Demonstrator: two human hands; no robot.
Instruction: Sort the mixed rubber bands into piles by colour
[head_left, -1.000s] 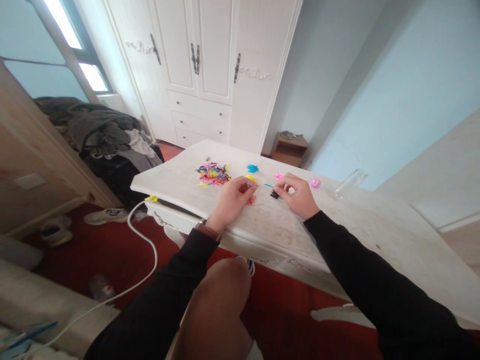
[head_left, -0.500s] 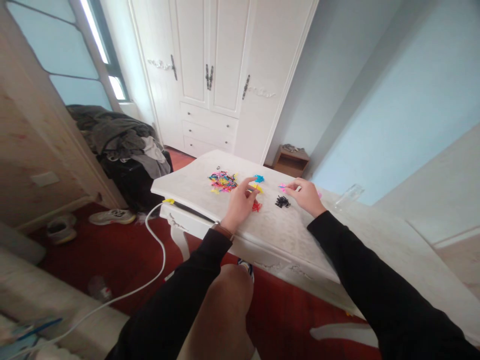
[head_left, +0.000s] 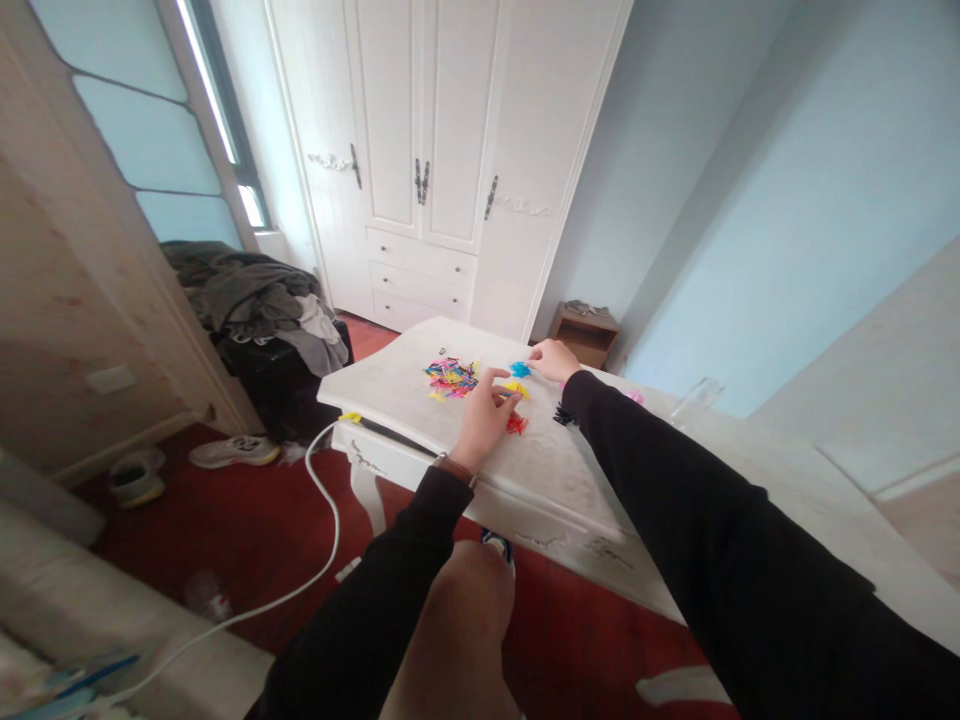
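Remotely, through the head view, I watch two bare hands at work over small coloured pieces (head_left: pixel 450 377) heaped on a pale surface (head_left: pixel 566 470). The right hand (head_left: pixel 555 361) reaches toward the far edge, fingertips close together beside the blue pile (head_left: pixel 520 370); whether its grip pinches a piece or merely touches the pile, I cannot tell. The left hand (head_left: pixel 484 420) curls by the yellow pile (head_left: pixel 517 389), thumb and forefinger near each other; I cannot make out for certain what, if anything, its grip holds. I judge the step in hand to be fingertip work at the blue pile, and the next move to call for a light touch that leaves neighbouring pieces undisturbed. The red pile (head_left: pixel 516 425) lies just beside the left hand. The right sleeve (head_left: pixel 660 470) stands in my way, hiding part of the black pile (head_left: pixel 560 415). Farther right sit a round pink item (head_left: pixel 636 396) and a clear vessel (head_left: pixel 696 398); a white cable (head_left: pixel 336 525) droops below the surface's near left edge.
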